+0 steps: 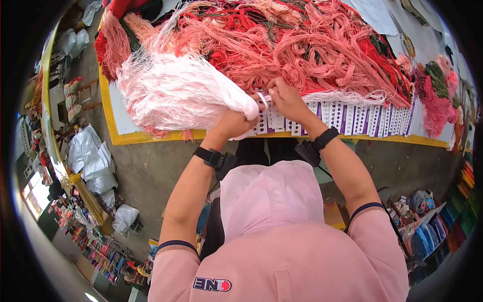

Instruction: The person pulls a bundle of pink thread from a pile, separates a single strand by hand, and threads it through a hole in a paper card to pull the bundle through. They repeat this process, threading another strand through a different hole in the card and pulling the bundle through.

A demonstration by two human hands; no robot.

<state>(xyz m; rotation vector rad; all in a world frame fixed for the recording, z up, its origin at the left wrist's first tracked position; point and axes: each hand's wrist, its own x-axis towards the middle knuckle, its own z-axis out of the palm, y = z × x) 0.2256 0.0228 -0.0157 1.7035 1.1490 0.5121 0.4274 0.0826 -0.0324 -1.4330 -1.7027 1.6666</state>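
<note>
A pink hood fills six o'clock. At twelve, both hands meet at the worktop edge: left hand grips the pale yarn bundle, right hand pinches its white strand.

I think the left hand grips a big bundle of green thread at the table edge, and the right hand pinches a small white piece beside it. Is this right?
Not quite: the head view shows the bundle is pale pink and white, not green. The left hand does grip it at the table edge, and the right hand pinches a small white piece beside it.
</note>
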